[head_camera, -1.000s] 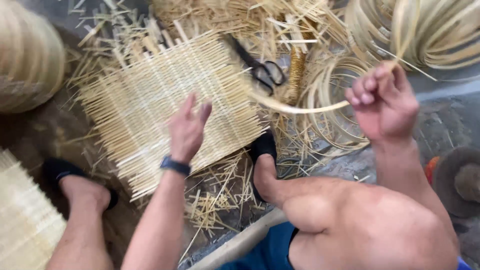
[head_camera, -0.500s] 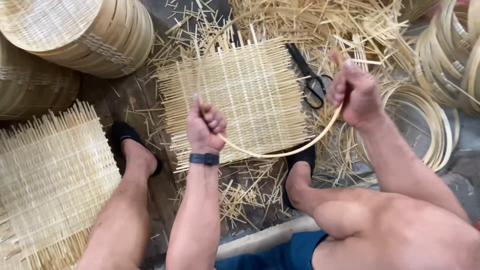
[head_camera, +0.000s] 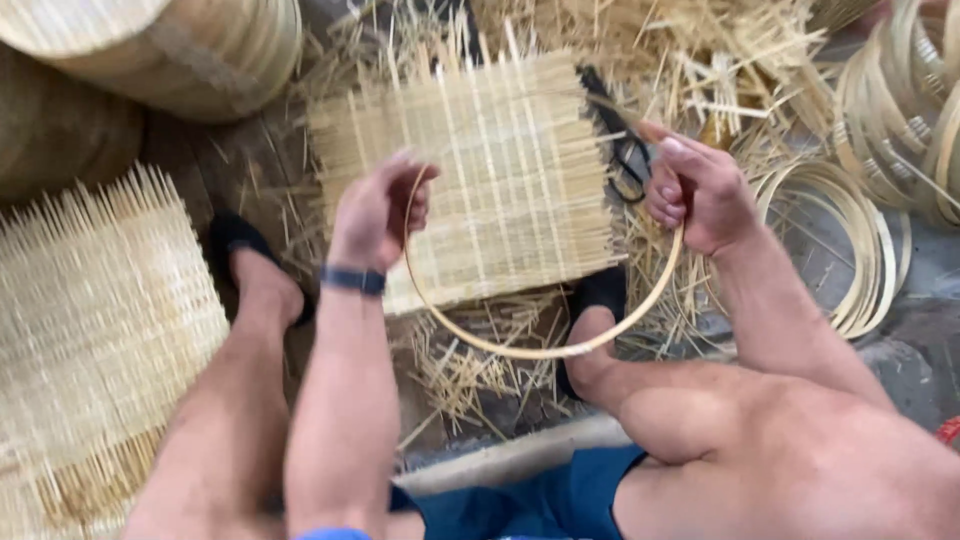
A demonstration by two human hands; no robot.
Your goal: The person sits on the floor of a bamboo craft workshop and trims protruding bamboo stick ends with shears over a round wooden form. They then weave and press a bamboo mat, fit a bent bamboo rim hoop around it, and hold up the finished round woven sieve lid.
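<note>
A thin bamboo strip (head_camera: pixel 540 350) is bent into a U-shaped arc between my two hands. My left hand (head_camera: pixel 380 210), with a dark wristband, pinches one end of it. My right hand (head_camera: pixel 700 190) grips the other end. Both hands hover above a square woven bamboo mat (head_camera: pixel 500 170) that lies on the ground between my feet. Black scissors (head_camera: pixel 625 150) lie at the mat's right edge, partly behind my right hand.
Another woven mat (head_camera: pixel 90 320) lies at the left. Stacked round woven trays (head_camera: pixel 170 50) stand at the top left. Several bamboo hoops (head_camera: pixel 860 240) lie at the right. Loose bamboo slivers (head_camera: pixel 480 370) litter the ground. My feet wear black slippers (head_camera: pixel 235 240).
My left hand left the mat and took hold of the strip's free end. Both hands drew closer, bending the strip into a tighter arc. The view shifted right and nearer.
</note>
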